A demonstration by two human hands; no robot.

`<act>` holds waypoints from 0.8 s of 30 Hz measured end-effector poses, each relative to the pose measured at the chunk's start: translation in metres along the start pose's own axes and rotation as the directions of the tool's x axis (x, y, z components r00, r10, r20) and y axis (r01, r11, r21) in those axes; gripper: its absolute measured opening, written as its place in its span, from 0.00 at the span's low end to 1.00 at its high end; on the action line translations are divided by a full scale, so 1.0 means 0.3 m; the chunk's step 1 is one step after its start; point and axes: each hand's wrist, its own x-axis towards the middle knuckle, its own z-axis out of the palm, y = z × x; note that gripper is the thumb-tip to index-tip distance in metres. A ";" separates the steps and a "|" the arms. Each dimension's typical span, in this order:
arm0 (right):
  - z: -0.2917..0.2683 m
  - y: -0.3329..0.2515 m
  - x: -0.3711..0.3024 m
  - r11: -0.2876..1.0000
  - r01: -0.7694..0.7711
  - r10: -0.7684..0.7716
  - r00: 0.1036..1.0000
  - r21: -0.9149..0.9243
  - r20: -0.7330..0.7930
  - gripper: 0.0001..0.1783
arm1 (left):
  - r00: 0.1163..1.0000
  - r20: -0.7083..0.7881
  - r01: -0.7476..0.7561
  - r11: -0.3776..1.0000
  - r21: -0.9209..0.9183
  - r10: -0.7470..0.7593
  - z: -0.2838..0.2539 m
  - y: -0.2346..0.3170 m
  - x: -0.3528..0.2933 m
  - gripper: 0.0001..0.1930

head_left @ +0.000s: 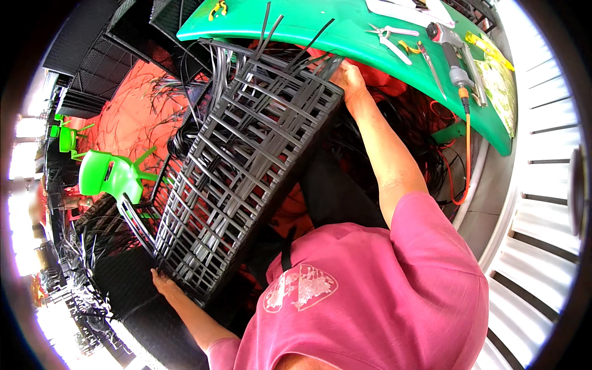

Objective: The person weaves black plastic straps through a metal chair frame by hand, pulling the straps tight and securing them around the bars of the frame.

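Black woven panel (240, 166) gripped at both ends.
Left hand (163, 283) and right hand (348, 77) clamp it; loose strands at frame top remain unwoven.

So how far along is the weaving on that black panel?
The woven panel already shows a dense lattice over most of its face. In hand: the left hand grips its lower corner and the right hand its top edge by the green table. Left: loose strip ends stick out untrimmed past the top edge; pliers lie on the table.
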 end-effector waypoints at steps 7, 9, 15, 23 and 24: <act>-0.055 -0.029 -0.015 0.994 0.089 -0.078 0.984 -0.061 0.160 0.24 | 0.984 -0.163 -0.074 0.997 -0.001 0.073 0.069 -0.018 -0.034 0.18; -0.041 -0.032 -0.016 0.987 -0.038 0.036 0.999 -0.158 -0.013 0.21 | 0.986 -0.166 -0.034 0.997 -0.064 0.023 0.044 -0.008 -0.018 0.17; -0.079 -0.160 -0.078 -0.093 -0.047 -0.728 0.685 -0.995 0.035 0.09 | 0.998 -0.054 -0.048 0.994 -0.095 0.043 0.022 -0.046 -0.008 0.16; 0.294 0.064 -0.056 -0.494 0.675 -0.151 0.553 -0.547 0.819 0.06 | 0.983 -0.181 -0.066 0.992 -0.111 0.045 0.086 -0.064 -0.061 0.17; 0.295 0.083 -0.051 -0.538 0.688 -0.088 0.528 -0.487 0.845 0.06 | 0.978 -0.209 -0.046 0.993 -0.112 0.022 0.157 -0.047 -0.098 0.18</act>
